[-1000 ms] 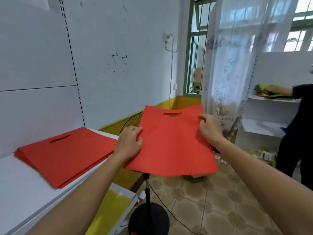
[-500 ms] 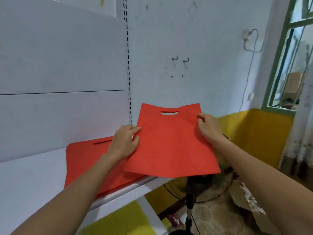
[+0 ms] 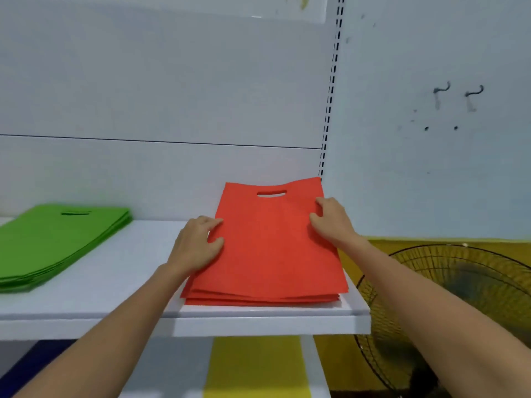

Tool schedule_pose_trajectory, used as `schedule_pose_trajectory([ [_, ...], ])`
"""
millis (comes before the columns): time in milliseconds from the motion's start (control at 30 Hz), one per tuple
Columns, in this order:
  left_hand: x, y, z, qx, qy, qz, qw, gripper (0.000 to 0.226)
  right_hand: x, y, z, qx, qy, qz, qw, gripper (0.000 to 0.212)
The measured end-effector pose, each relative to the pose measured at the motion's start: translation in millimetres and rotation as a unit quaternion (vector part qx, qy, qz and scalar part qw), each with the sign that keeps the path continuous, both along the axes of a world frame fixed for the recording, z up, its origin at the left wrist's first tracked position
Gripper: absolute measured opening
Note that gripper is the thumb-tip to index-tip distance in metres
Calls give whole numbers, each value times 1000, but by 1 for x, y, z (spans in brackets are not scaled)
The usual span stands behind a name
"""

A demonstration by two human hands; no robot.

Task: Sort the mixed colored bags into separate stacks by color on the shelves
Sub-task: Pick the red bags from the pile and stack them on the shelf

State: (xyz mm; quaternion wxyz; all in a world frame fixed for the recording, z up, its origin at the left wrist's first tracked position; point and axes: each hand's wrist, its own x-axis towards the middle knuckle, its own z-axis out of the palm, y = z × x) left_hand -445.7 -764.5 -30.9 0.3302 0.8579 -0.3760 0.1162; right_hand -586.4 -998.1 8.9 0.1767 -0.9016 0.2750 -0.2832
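Red bag (image 3: 273, 239), far end tilted up, rests on the red stack (image 3: 258, 300) at the right end of the white shelf (image 3: 129, 282). The left hand (image 3: 198, 245) pinches its left edge, the right hand (image 3: 333, 222) its right edge. A green stack (image 3: 57, 239) lies well apart, left.

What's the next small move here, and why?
Probably lower the red bag flat onto the red stack and let go: left hand and right hand grip its side edges, and white shows through its handle slot, so its far end seems raised.
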Motion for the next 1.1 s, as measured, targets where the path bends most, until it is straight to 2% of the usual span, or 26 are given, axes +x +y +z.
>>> schedule_pose_trajectory([
  [133, 0, 7, -19, 56, 102, 21, 993, 74, 12, 1, -35, 18, 96, 24, 995, 31],
  [233, -2, 5, -30, 71, 131, 31, 988, 74, 15, -5, -55, 20, 216, -15, 976, 44],
  [300, -1, 3, -32, 60, 123, 45, 990, 66, 16, -7, -59, 18, 242, -42, 969, 46],
  [433, 5, -4, -31, 51, 119, 83, 988, 50, 22, -6, -61, 15, 189, -46, 981, 36],
  [667, 5, 5, -29, -43, 179, 71, 980, 44, 22, -4, -59, 27, 203, -43, 978, 35],
  [767, 15, 26, -25, -56, 142, 65, 986, 38, 29, 8, -41, -21, 137, -48, 989, 34],
  [900, 35, 81, -20, -38, 77, 92, 992, 31, 62, 55, -17, -62, 19, 52, 997, 37],
  [1100, 63, 197, -2, 33, -12, 152, 988, 35, 145, 183, -7, -63, -14, 189, 980, 38],
])
